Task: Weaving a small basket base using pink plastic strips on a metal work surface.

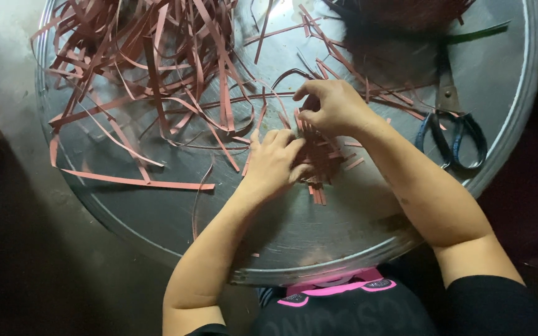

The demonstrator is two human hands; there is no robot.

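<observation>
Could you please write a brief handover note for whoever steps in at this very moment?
Left hand: presses flat on the small woven patch of reddish-brown strips.
Right hand: pinches a strip at the patch's upper edge.
Round metal tray: loose reddish-brown strips heaped upper left; blue-handled scissors lie untouched at right.
Done: a small patch is interlaced.
Left: most strips remain loose.

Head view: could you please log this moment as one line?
left hand: pressing woven strips | right hand: pinching strip | scissors: idle on metal tray
</observation>
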